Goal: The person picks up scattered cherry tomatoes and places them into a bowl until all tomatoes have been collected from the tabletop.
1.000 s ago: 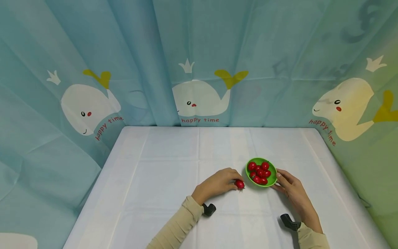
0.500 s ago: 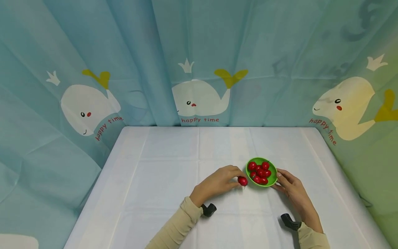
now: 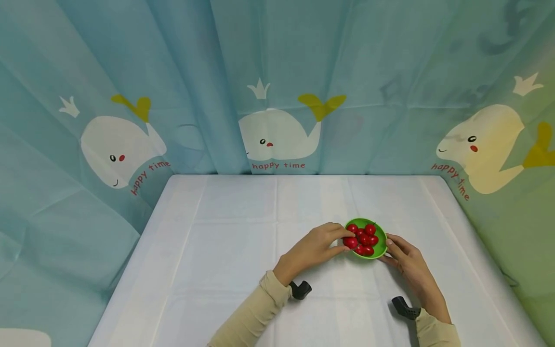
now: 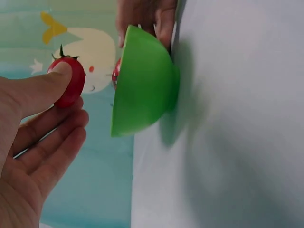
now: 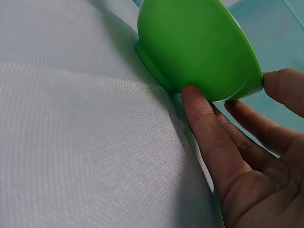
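Note:
My left hand (image 3: 316,246) pinches a red cherry tomato (image 3: 350,242) over the left rim of a small green bowl (image 3: 381,235). In the left wrist view, the thumb presses on this cherry tomato (image 4: 71,84), its green stalk showing, apart from the green bowl (image 4: 147,85). Several more cherry tomatoes (image 3: 365,239) lie inside the bowl. At the bowl's right side my right hand (image 3: 411,268) steadies it. The right wrist view shows the right hand (image 5: 251,156) with its thumb at the rim and fingertips against the lower side of the bowl (image 5: 194,42).
A white cloth covers the table (image 3: 225,241), the bowl standing on its right half. Behind and at both sides hangs a blue-green curtain (image 3: 208,96) printed with whales. A black wrist mount (image 3: 301,290) juts from the left sleeve, another mount (image 3: 405,308) from the right.
The left hand has lifted the cherry tomato from beside the bowl, carrying it up and to the right over the rim. The right hand and the bowl have stayed in place.

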Tool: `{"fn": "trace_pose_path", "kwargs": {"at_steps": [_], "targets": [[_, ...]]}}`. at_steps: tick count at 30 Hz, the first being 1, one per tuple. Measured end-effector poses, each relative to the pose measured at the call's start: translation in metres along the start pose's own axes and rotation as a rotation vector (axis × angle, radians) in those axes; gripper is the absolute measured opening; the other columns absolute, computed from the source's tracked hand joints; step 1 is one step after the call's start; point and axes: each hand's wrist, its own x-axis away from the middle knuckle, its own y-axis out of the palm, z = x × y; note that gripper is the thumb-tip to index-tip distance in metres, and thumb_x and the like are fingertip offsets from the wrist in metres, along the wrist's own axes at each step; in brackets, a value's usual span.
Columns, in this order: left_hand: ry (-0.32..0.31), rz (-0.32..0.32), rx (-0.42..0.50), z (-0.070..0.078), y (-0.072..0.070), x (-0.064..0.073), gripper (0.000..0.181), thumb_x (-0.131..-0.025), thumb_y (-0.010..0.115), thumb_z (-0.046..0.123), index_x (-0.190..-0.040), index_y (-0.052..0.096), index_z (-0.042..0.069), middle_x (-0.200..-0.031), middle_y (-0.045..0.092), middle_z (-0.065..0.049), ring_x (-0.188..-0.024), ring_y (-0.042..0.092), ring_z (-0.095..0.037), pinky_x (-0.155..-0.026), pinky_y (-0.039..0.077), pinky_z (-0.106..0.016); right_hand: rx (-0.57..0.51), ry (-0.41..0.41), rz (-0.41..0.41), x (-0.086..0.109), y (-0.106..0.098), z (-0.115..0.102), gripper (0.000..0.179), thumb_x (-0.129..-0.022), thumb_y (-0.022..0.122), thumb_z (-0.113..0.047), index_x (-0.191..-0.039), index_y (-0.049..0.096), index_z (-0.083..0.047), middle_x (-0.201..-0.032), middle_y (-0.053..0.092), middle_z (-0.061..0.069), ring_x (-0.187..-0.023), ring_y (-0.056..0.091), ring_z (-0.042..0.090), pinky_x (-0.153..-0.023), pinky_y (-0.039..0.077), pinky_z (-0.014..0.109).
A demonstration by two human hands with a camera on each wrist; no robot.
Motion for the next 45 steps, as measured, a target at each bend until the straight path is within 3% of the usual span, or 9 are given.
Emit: {"fn": "trace_pose_path", "kwargs": {"at_steps": [5,13,21,29,39,45], "targets": [[0.0,0.005,-0.018,0.005,0.006,-0.016,0.038,-0.099,0.072,0.025,-0.134,0.069,0.01,-0.126,0.072,-0.002,-0.12,0.066,-0.014,-0.105,0.048,-0.014,0.024,0.003,-0.008,0.0,-0.001,0.0,0.068,-0.11,0.053,-0.039,-0.154,0.036,0.01,-0.118,0.058,-0.026,-0.105,0.066,-0.008,-0.088,0.061,0.02],[-0.059,-0.039,-0.021,0.011,0.017,-0.033,0.037,-0.101,0.069,0.028,-0.134,0.069,0.011,-0.129,0.07,-0.002,-0.122,0.065,-0.013,-0.104,0.048,-0.013,0.009,-0.014,-0.013,0.001,-0.002,0.001,0.067,-0.11,0.053,-0.037,-0.153,0.037,0.011,-0.119,0.06,-0.026,-0.106,0.067,-0.008,-0.088,0.06,0.019],[-0.058,-0.054,-0.084,0.011,0.03,-0.042,0.034,-0.1,0.071,0.026,-0.131,0.071,0.012,-0.127,0.07,-0.002,-0.118,0.066,-0.012,-0.103,0.049,-0.013,0.005,-0.037,-0.023,-0.001,-0.002,0.003,0.064,-0.11,0.052,-0.035,-0.152,0.038,0.011,-0.119,0.062,-0.026,-0.106,0.068,-0.005,-0.088,0.061,0.019],[-0.06,-0.026,-0.132,0.015,0.04,-0.046,0.032,-0.1,0.072,0.027,-0.128,0.07,0.012,-0.124,0.07,0.0,-0.117,0.064,-0.01,-0.103,0.048,-0.012,-0.028,-0.057,-0.026,0.0,-0.002,0.004,0.061,-0.111,0.052,-0.03,-0.15,0.038,0.013,-0.119,0.065,-0.024,-0.105,0.069,-0.003,-0.087,0.061,0.02],[-0.034,-0.035,-0.33,0.026,0.048,-0.05,0.029,-0.102,0.069,0.031,-0.127,0.072,0.018,-0.125,0.069,0.002,-0.124,0.059,-0.015,-0.11,0.047,-0.02,-0.027,-0.054,-0.026,0.002,-0.003,0.005,0.053,-0.11,0.053,-0.032,-0.147,0.047,0.006,-0.119,0.066,-0.024,-0.107,0.069,-0.004,-0.088,0.06,0.019],[-0.061,-0.048,-0.417,0.03,0.055,-0.051,0.03,-0.101,0.069,0.035,-0.128,0.073,0.022,-0.126,0.067,0.005,-0.124,0.057,-0.014,-0.11,0.048,-0.025,-0.072,-0.058,-0.031,0.001,-0.003,0.005,0.049,-0.11,0.053,-0.027,-0.146,0.048,0.006,-0.118,0.067,-0.021,-0.105,0.07,-0.002,-0.087,0.061,0.021]]}}
